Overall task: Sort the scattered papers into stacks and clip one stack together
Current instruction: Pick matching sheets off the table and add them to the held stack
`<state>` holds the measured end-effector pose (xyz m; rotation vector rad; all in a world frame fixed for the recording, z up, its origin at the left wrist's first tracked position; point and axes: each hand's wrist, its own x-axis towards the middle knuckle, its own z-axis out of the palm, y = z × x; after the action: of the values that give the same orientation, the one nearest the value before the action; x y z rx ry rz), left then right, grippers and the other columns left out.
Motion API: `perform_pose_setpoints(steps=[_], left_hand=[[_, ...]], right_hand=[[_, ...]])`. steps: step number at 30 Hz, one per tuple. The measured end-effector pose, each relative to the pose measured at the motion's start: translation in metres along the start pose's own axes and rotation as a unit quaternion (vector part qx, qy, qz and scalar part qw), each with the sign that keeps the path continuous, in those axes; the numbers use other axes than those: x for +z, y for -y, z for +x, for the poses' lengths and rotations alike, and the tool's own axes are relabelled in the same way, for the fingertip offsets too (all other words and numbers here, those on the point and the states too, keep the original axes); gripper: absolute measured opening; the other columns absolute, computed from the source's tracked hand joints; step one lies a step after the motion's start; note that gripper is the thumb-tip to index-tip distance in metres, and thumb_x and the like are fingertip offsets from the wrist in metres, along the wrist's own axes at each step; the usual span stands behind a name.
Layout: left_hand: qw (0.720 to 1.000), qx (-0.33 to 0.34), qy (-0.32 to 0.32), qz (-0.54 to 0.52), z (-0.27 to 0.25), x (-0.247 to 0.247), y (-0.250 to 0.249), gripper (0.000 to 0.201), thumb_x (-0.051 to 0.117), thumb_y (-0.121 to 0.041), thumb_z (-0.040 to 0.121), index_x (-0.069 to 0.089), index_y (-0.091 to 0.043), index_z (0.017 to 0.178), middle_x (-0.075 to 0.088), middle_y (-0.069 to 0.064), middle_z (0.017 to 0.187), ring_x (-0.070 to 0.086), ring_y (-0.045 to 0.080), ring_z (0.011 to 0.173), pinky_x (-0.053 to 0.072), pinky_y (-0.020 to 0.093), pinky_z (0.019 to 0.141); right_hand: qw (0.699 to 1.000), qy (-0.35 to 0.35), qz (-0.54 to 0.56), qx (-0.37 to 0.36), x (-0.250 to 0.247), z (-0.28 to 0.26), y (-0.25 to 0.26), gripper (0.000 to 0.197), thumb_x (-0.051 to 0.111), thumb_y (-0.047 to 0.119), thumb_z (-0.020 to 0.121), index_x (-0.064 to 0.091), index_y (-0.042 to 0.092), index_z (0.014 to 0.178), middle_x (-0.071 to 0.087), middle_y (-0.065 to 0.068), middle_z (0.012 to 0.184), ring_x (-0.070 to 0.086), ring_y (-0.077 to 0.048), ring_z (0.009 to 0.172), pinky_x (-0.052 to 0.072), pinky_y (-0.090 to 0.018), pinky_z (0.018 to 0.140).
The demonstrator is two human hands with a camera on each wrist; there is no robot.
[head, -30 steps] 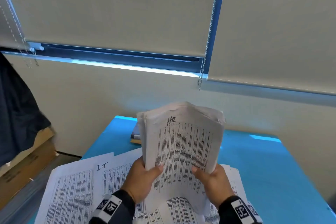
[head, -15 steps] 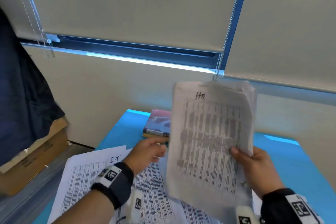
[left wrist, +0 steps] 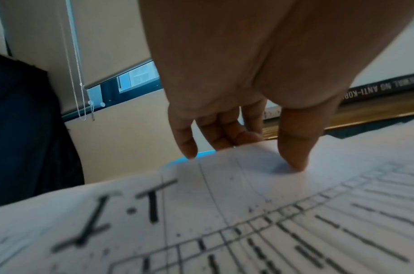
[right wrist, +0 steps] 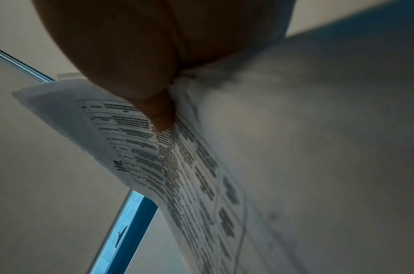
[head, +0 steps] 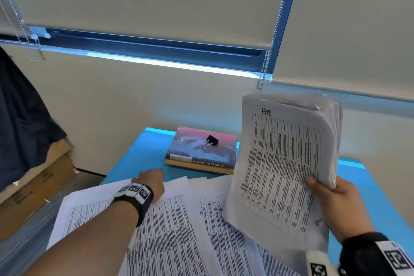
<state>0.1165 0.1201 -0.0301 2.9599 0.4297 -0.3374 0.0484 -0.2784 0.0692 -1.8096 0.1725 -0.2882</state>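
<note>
R hand [head: 336, 199] fingers clamp HR stack [head: 284, 163] upright; L hand [head: 150, 182] fingers loose on papers [head: 179, 231].

2 hands are being shown: the left hand [head: 150, 182] and the right hand [head: 338, 206]. 1 binder clip [head: 211, 141], 2 stacked books [head: 202, 151] and 1 held paper stack [head: 284, 163] are being counted; loose sheets [head: 179, 231] cannot be counted.

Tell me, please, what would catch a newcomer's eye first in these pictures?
The thick stack of printed white papers marked "HR", held up by the right hand over the blue table. Next, the small black binder clip lying on the pink-and-blue book at the table's far edge. The left hand touches the loose printed sheets spread below.
</note>
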Motion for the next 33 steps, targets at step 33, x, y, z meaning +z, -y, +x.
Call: perform_pose_setpoints(steps=[33], left_hand=[[0.987, -0.021, 0.066, 0.146, -0.007, -0.019, 0.123, 0.011, 0.053, -0.023, 0.081, 0.060, -0.022, 0.089, 0.060, 0.001, 0.097, 0.061, 0.022, 0.097, 0.049, 0.035, 0.087]], right_hand=[[0.999, 0.005, -0.041, 0.007, 0.018, -0.021, -0.011, 0.012, 0.068, 0.008, 0.088, 0.072, 0.009, 0.077, 0.075, 0.000, 0.069, 0.066, -0.027, 0.076, 0.048, -0.034, 0.067]])
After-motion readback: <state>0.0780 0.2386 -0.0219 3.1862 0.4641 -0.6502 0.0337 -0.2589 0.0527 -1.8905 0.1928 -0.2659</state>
